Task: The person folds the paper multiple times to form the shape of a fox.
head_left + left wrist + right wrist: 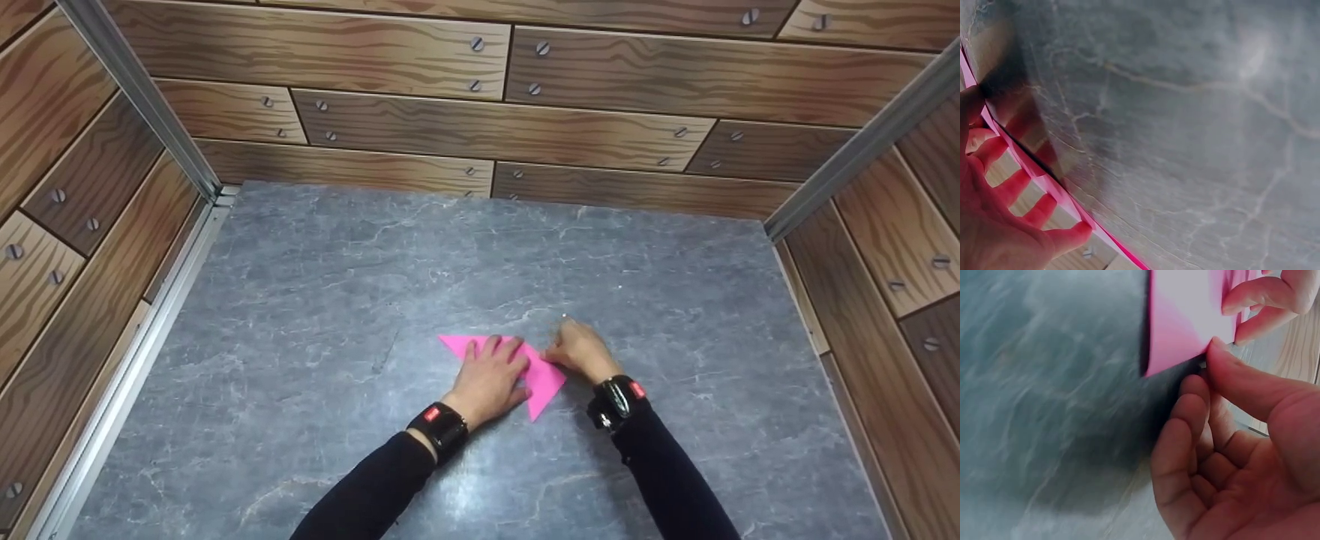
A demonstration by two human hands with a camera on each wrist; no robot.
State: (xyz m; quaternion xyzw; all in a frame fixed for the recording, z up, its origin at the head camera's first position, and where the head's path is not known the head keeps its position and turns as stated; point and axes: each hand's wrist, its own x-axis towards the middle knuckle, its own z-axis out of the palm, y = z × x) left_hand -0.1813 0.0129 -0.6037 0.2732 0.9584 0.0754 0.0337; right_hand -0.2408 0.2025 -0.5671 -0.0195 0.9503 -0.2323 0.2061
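Note:
A folded sheet of pink paper [546,379] lies on the grey marbled tabletop, with pointed corners to the left, right and front. My left hand [487,379] rests on its middle with the fingers spread, hiding part of it. In the left wrist view, those fingertips [1081,229] press along the pink sheet. At the sheet's upper right edge is my right hand [583,352]. Up close in the right wrist view, its thumb and curled index finger pinch the paper's edge, while the other fingers fold into the palm.
Wood-patterned panels with printed screws form a back wall [420,120] and two side walls around the tabletop [337,262]. Metal rails [142,97] run up the corners. Each wrist wears a black band with a camera.

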